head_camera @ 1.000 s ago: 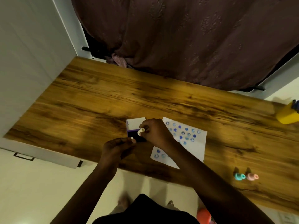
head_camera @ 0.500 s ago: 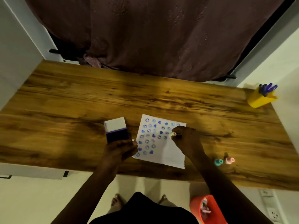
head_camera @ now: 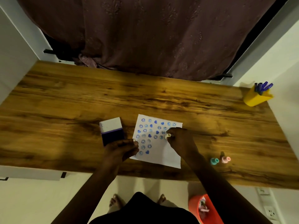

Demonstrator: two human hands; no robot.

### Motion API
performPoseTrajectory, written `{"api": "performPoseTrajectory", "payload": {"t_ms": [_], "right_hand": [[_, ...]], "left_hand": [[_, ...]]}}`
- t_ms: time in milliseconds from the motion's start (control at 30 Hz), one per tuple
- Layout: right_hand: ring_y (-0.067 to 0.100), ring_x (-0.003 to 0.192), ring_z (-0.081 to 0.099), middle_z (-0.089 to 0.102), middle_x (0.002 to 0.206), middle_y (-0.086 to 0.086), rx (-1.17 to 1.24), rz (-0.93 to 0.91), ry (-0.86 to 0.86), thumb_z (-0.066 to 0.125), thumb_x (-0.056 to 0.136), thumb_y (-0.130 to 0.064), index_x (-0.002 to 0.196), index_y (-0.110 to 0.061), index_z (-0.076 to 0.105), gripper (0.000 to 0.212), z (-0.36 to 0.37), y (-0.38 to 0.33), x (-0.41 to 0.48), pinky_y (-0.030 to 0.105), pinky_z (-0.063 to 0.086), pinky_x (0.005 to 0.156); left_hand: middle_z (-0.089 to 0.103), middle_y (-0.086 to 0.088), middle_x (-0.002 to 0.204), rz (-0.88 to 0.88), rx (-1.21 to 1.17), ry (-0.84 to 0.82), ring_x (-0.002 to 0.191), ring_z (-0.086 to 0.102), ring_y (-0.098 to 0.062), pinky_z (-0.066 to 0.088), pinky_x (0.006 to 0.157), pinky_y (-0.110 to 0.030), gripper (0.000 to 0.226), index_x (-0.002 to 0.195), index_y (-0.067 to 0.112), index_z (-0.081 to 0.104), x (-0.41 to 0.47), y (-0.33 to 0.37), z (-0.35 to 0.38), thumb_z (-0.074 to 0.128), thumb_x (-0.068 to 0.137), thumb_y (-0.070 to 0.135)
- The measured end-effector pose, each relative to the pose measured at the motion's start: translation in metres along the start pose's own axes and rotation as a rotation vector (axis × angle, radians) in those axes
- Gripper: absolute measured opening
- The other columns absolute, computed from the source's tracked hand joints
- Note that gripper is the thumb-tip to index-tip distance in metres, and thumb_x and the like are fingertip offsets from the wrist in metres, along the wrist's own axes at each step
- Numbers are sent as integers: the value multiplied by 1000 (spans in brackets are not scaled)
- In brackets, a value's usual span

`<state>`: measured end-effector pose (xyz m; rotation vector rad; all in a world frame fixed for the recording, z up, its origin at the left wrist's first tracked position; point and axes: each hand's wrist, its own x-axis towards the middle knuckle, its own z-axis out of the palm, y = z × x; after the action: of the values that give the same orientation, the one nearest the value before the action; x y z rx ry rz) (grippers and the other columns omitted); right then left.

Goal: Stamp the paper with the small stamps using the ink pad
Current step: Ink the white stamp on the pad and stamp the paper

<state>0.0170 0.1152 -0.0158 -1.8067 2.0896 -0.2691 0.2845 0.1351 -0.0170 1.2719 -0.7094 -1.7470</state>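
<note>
A white paper (head_camera: pixel 163 155) lies on the wooden table (head_camera: pixel 64 102), covered with several blue smiley and heart prints. My right hand (head_camera: pixel 180 139) pinches a small pale stamp (head_camera: pixel 168 136) and holds it down on the paper's middle right. My left hand (head_camera: pixel 120 150) rests on the paper's left edge and against the front of the open ink pad (head_camera: pixel 112 130), fingers curled; whether it grips the pad is unclear. A teal stamp (head_camera: pixel 214 161) and a pink stamp (head_camera: pixel 225 159) stand to the right.
A yellow holder with blue pens (head_camera: pixel 258 95) sits at the table's far right corner. A dark curtain (head_camera: pixel 145 33) hangs behind the table. An orange bin (head_camera: pixel 204 209) stands on the floor below the near edge, beside a wall socket (head_camera: pixel 270 212).
My right hand carried the pale stamp from the ink pad rightward onto the paper and lowered it slightly within the print grid. My left hand stayed by the pad.
</note>
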Motion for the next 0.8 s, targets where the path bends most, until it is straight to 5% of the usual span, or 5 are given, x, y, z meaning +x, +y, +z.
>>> {"api": "performPoseTrajectory", "payload": {"t_ms": [200,433,667,800], "right_hand": [[24,119,70,71,135,3,21,-4,-13,69,97,-23,128,-19,71,31,7,1,0,33,56,97],[25,117,71,73,131,6,-50,-28,-10,69,96,-25,125,-15,73,30,7,0,5,35,59,96],[22,111,72,75,124,3,-75,-66,-5,75,92,-26,121,-20,75,30,0,-1,9,34,59,95],[22,97,75,79,111,3,-2,-83,18,77,90,-26,111,-17,78,23,-22,-1,9,38,62,84]], "left_hand": [[81,-15,104,12,-15,-3,97,79,-35,66,76,-39,16,84,18,81,1,-2,-2,87,70,14],[80,-20,104,-43,-31,27,98,79,-36,66,72,-35,41,98,1,76,1,-7,5,90,64,18],[83,-12,102,6,7,-78,96,80,-29,64,74,-29,62,89,13,84,-2,2,14,101,40,49],[83,-13,102,19,6,-87,98,80,-31,64,73,-30,53,89,12,84,-3,4,18,98,47,41]]}}
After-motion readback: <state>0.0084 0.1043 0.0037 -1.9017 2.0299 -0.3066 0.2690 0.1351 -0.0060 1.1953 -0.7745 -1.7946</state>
